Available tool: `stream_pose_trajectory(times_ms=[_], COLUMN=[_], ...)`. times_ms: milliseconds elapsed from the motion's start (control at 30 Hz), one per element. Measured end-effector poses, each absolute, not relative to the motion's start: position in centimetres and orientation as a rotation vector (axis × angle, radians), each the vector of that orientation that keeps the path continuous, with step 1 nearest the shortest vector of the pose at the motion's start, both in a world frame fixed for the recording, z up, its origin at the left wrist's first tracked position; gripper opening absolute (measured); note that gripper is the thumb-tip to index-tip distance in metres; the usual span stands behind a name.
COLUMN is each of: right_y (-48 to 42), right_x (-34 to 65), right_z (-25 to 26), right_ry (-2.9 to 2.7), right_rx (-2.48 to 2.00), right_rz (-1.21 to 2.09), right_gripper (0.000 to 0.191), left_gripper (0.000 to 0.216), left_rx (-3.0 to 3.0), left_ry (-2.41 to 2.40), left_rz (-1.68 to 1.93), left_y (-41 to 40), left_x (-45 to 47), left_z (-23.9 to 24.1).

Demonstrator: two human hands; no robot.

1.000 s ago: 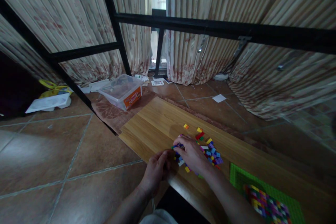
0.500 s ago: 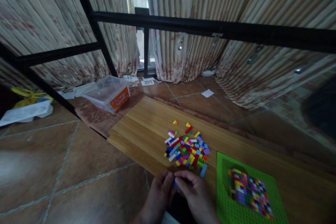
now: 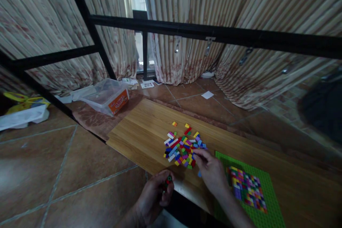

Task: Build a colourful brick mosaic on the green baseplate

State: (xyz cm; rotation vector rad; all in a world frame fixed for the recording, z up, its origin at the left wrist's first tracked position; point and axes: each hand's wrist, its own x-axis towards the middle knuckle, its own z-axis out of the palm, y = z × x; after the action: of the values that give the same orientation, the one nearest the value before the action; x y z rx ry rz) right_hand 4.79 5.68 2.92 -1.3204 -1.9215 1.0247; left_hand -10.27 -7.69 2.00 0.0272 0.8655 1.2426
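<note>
My left hand point(image 3: 156, 190) is curled near the table's front edge, closed around small toy bricks; a green brick point(image 3: 169, 178) and a bit of red show between its fingers. Over the right side of a loose pile of coloured toy bricks point(image 3: 183, 146) is my right hand point(image 3: 212, 171), thumb and forefinger pinched with a small blue brick point(image 3: 194, 155) at their tips. Beside the right forearm lies a green baseplate point(image 3: 269, 181), which carries a dense multicoloured block of bricks point(image 3: 248, 188).
The pile rests on a low wooden table point(image 3: 139, 124). Beyond its far left end stands a clear plastic box point(image 3: 104, 96) with an orange label. A black metal frame point(image 3: 165, 26) crosses in front of striped curtains point(image 3: 184, 0). Papers point(image 3: 207, 94) lie on the tiled floor.
My hands were together at the table edge around a blue brick. They have parted: the right has moved forward to the pile, while the left has turned and shifted slightly left, showing bricks inside.
</note>
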Motion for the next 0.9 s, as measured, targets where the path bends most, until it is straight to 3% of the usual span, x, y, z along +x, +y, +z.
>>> stream_pose_trajectory(times_ms=[667,900], right_y=[1.2,4.1], right_x=[0.8,-2.0], right_z=[0.4,2.7], right_ry=[-2.463,-2.433], right_rx=[-1.048,-0.977], right_rz=[0.572,0.483], right_gripper=[0.022,0.024], left_gripper=[0.024,0.031], left_rx=[0.085,0.066], left_ry=[1.202,1.244], left_rz=[1.351,1.347], left_y=[-6.3,-5.6], left_x=[-14.6,-14.6], left_z=[2.5,2.2])
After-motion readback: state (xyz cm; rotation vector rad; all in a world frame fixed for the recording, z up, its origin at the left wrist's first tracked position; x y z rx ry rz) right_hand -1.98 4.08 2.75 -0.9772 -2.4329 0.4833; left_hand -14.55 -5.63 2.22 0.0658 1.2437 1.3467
